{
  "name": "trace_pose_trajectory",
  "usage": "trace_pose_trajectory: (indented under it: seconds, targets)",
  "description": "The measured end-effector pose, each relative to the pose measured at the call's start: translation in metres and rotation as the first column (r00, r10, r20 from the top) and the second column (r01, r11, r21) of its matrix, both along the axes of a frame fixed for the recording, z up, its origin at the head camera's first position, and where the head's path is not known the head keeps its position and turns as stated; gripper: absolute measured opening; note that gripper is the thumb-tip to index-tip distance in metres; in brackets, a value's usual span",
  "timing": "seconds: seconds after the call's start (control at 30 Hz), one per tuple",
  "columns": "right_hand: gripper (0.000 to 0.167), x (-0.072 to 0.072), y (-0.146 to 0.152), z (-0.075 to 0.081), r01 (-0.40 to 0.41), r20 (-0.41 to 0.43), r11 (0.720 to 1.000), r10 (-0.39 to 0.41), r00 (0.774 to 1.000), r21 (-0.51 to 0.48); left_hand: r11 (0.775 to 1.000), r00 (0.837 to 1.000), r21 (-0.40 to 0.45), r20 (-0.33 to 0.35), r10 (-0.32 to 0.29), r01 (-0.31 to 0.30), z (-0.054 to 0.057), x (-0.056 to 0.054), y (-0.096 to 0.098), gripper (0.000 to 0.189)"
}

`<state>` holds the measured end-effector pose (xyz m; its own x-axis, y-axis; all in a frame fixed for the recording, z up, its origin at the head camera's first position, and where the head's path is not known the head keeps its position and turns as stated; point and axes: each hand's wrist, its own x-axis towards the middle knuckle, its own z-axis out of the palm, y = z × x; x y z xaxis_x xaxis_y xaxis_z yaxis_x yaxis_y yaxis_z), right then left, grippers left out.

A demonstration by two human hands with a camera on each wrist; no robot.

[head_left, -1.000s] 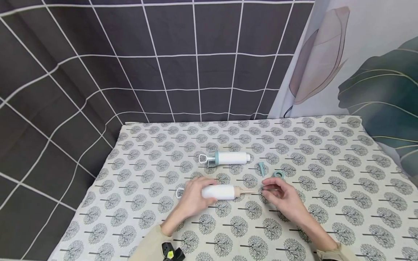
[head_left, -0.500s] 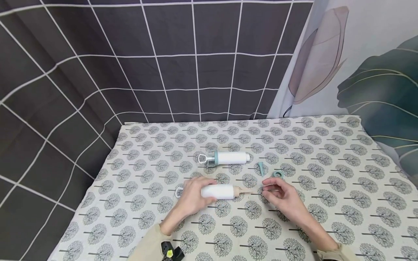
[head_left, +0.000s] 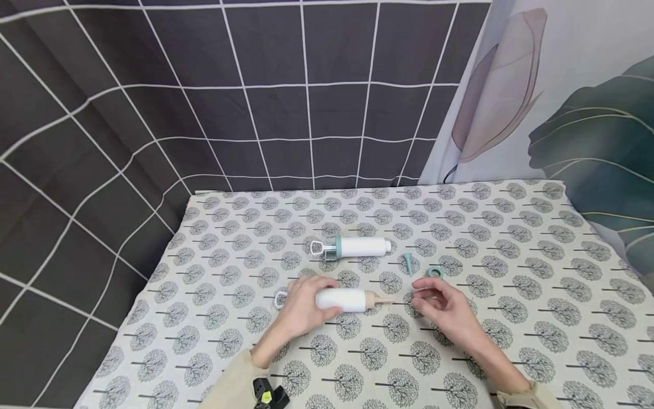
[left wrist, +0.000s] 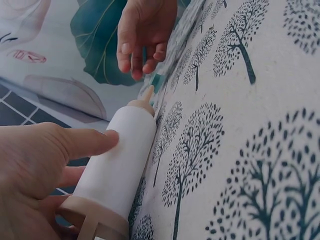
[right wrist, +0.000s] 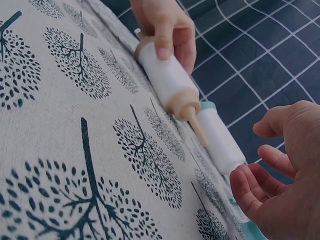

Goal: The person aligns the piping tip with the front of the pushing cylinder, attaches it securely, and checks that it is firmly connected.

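Note:
My left hand [head_left: 305, 307] grips a white piping syringe [head_left: 343, 300] lying on its side, fingers over the far side and thumb on the near side. It has a beige collar and a slim beige nozzle [right wrist: 197, 127] pointing right. A white pull handle [head_left: 280, 300] sticks out behind the hand. My right hand [head_left: 445, 311] hovers just beyond the nozzle tip, fingers loosely bent, holding nothing. In the left wrist view, the thumb presses the white barrel [left wrist: 120, 155]. The right wrist view shows my right thumb apart from the fingers.
Farther back lies a second white syringe [head_left: 364, 247] with a green collar. A small green nozzle [head_left: 408, 263] and a green ring [head_left: 435, 272] lie beyond the right hand. A tree-print cloth [head_left: 204, 329] covers the table; a dark grid curtain [head_left: 276, 113] hangs behind.
Almost nothing differs. The left hand keeps the syringe in place, and the right hand stays beside the nozzle tip with only a very slight shift.

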<state>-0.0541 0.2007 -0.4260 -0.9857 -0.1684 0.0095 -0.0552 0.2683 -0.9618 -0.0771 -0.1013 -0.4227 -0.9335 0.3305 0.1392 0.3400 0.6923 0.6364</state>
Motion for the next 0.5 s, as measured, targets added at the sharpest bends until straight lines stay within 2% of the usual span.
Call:
trace_pose_trajectory:
  seconds: [0.13, 0.27, 0.4, 0.5]
  targets:
    - [0.034, 0.001, 0.002, 0.000, 0.002, -0.017, 1.000, -0.002, 1.000, -0.012, 0.998, 0.996, 0.047, -0.074, 0.038, -0.035, 0.001, 0.000, 0.005, 0.047]
    - [0.034, 0.002, 0.005, 0.001, 0.012, -0.018, 1.000, -0.012, 1.000, -0.016, 0.989, 0.982, 0.135, -0.170, 0.081, -0.058, 0.002, -0.003, 0.012, 0.043]
    - [0.035, 0.001, 0.007, 0.001, 0.029, -0.024, 1.000, -0.029, 0.999, -0.003, 0.972, 0.958, 0.228, -0.263, 0.111, -0.050, 0.004, -0.008, 0.019, 0.032]
    - [0.035, 0.001, 0.009, 0.001, 0.038, -0.025, 0.999, -0.038, 0.999, 0.001, 0.961, 0.955, 0.276, -0.277, 0.108, -0.028, 0.010, -0.013, 0.027, 0.027]
